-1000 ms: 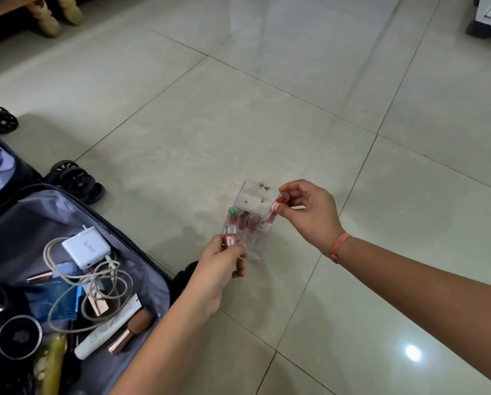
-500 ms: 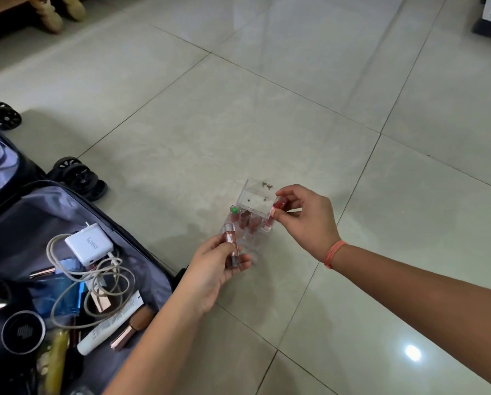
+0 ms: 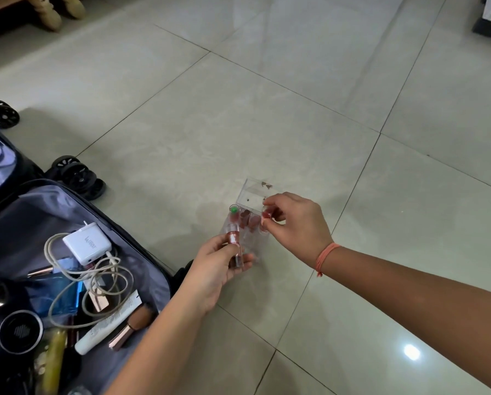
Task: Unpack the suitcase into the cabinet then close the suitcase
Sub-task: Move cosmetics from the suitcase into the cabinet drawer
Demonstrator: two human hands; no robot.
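Now aslant: clear cylindrical gloss tube (image 3: 234, 236)

The open suitcase (image 3: 39, 218) lay at the lower left, its wheels (image 3: 76, 176) behind it; in it a charger (image 3: 86, 245) sat on a coiled cable (image 3: 67, 280). Right of it stood the box (image 3: 251, 201), apparently on the floor; the left hand (image 3: 213, 269) held a tube (image 3: 234, 246) just before it; the right hand (image 3: 298, 223) pinched a second tube (image 3: 266, 214) at its right edge.

Illegible logo on white charger (image 3: 86, 246)
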